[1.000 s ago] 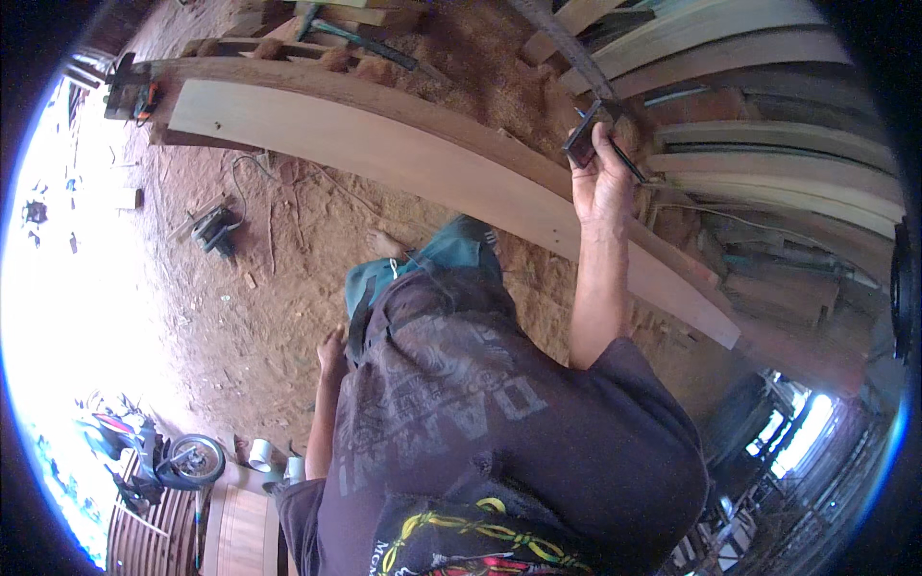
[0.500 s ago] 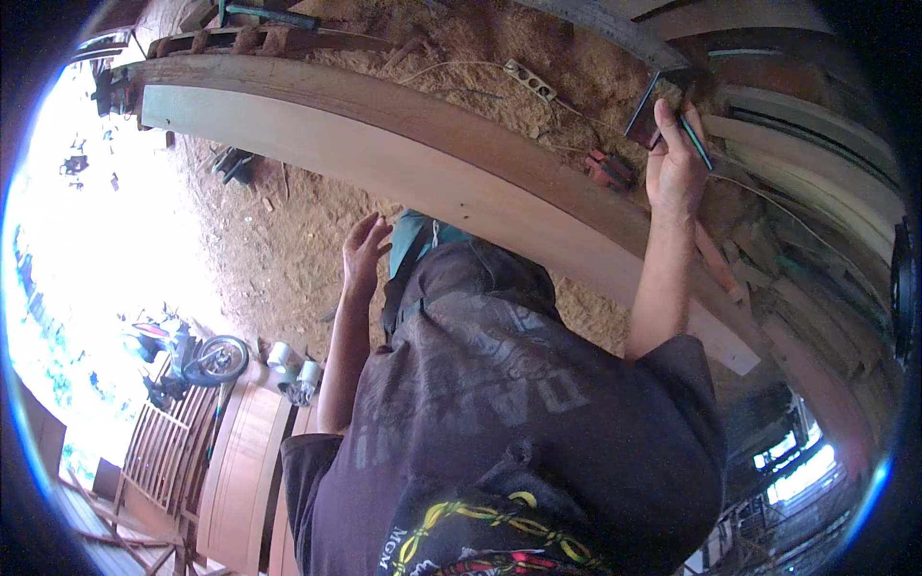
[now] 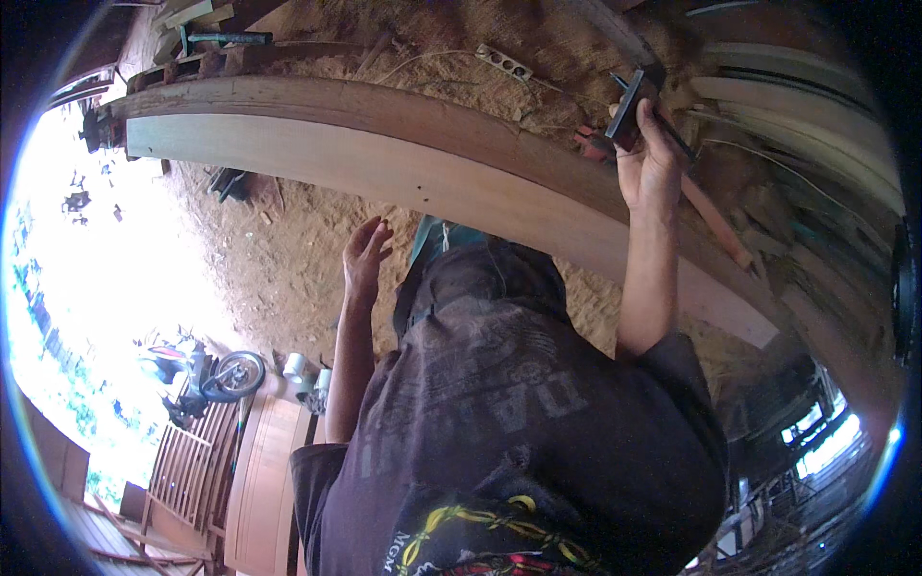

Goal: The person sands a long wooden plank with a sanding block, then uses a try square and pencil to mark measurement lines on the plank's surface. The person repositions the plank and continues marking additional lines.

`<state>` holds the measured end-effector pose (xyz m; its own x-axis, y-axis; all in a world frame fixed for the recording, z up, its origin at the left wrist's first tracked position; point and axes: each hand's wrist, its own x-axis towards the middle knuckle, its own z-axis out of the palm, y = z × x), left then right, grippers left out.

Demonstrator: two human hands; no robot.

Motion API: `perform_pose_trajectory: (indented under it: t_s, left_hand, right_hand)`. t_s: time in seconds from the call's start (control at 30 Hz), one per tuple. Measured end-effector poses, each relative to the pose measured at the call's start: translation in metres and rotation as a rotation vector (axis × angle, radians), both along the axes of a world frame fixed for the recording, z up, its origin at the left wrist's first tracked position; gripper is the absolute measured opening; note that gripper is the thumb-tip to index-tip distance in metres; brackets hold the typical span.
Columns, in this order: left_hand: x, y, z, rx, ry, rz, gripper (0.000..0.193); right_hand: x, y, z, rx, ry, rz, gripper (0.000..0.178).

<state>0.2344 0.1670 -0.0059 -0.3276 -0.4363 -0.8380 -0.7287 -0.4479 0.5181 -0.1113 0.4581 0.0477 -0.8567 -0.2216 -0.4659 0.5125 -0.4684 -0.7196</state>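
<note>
In my raised right hand (image 3: pixel 651 158) is what looks like a hand plane (image 3: pixel 628 113), a dark block with a thin bar sticking out across it. It is held above the far side of a long pale wooden board (image 3: pixel 336 152), apart from it. The board lies along a thicker brown beam (image 3: pixel 403 108) and has a few small dark spots near its middle. My left hand (image 3: pixel 365 257) hangs near my left side, short of the board's near edge, with its fingers loosely apart and nothing visible in them.
Beyond the beam are a power strip (image 3: pixel 504 63) with a cord, a red tool (image 3: pixel 594 144) and a hammer (image 3: pixel 229 38). Planks (image 3: pixel 797 96) are stacked at right. At left are a dark tool (image 3: pixel 228 184), a motorbike (image 3: pixel 216 374), pale containers (image 3: pixel 296 366) and wooden panels (image 3: pixel 264 470).
My right hand has turned the plane and brought it a little left and nearer. The view has shifted slightly; my left hand stays by my side.
</note>
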Motion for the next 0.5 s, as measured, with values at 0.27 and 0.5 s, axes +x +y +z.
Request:
perform_pose_trajectory:
  t_s: [0.27,0.5]
  left_hand:
    - [0.013,0.018,-0.002,-0.038,0.11,-0.052,0.047]
    - [0.015,0.05,0.026,-0.225,0.146,-0.026,0.037]
  right_hand:
    - [0.042,0.016,0.016,0.089,0.044,0.029,0.028]
    - [0.018,0.011,-0.009,0.168,0.111,0.279,0.031]
